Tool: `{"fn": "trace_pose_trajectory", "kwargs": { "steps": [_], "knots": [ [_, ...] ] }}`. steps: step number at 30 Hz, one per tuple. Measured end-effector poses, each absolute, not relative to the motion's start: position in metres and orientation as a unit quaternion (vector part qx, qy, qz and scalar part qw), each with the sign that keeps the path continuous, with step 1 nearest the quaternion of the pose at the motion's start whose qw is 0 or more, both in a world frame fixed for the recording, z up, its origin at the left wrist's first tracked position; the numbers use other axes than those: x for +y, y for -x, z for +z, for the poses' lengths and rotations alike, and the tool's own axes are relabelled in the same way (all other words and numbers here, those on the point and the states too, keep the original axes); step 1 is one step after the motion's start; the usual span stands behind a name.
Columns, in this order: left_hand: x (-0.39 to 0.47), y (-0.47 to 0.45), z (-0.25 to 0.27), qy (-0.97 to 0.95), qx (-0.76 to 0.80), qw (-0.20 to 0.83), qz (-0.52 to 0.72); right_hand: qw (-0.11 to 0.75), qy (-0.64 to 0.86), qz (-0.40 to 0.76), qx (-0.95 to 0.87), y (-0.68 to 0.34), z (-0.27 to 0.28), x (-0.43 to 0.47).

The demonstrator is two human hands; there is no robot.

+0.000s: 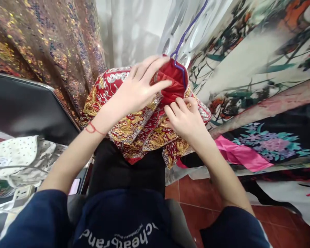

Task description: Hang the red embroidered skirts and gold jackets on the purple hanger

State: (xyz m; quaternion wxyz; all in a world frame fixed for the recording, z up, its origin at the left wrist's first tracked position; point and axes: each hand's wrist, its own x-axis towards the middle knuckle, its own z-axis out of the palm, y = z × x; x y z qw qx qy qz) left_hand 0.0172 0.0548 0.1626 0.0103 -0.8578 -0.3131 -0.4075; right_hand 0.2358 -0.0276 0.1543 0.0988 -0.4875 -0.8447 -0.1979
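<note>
A red jacket point(130, 125) with gold and silver embroidery lies over my lap, its red lining showing at the neckline. A purple hanger point(181, 43) runs into the neck opening, its lower part hidden inside. My left hand point(142, 86) rests on the far-left side of the collar, thumb spread from the fingers and lying over the lining. Its fingertips reach the collar's back edge beside the hanger. With bent fingers, my right hand point(184, 117) grips the near-right edge of the neckline. The fingertips of that hand are partly hidden.
Sequined fabric point(49, 41) hangs at back left, above a black panel point(28, 106). Floral garments point(243, 79) hang along the right side, with a pink ribbon point(243, 153) among them. A dotted white cloth point(15, 155) lies at left. Red floor tiles point(196, 196) show below.
</note>
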Motion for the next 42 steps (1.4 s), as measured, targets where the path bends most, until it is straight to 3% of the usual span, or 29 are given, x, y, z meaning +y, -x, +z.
{"fn": "trace_pose_trajectory", "kwargs": {
  "steps": [4, 9, 16, 20, 26, 35, 42],
  "knots": [
    [0.078, -0.015, 0.19, 0.869, -0.322, -0.006, -0.376, 0.071, 0.466, -0.219, -0.855, -0.243, 0.184, -0.02],
    [0.074, 0.007, 0.204, 0.872, -0.3, -0.017, -0.386, 0.172, 0.503, -0.247, -0.81, -0.244, 0.219, 0.008],
    [0.121, 0.015, 0.159, 0.833, -0.319, -0.029, -0.451, 0.223, 0.496, -0.224, -0.809, -0.218, 0.192, 0.034],
    [0.128, 0.017, 0.147, 0.839, -0.311, 0.012, -0.447, 0.328, 0.485, -0.207, -0.784, -0.228, 0.177, 0.033],
    [0.073, 0.004, 0.166, 0.799, -0.37, 0.016, -0.474, 0.476, 0.426, -0.122, -0.76, -0.252, 0.159, 0.055],
    [0.111, -0.017, 0.15, 0.768, -0.388, -0.07, -0.505, 0.488, 0.448, -0.152, -0.734, -0.254, 0.123, 0.096],
    [0.106, -0.011, 0.171, 0.799, -0.324, -0.179, -0.474, 0.456, 0.464, -0.162, -0.742, -0.251, 0.122, 0.093]
  ]
}}
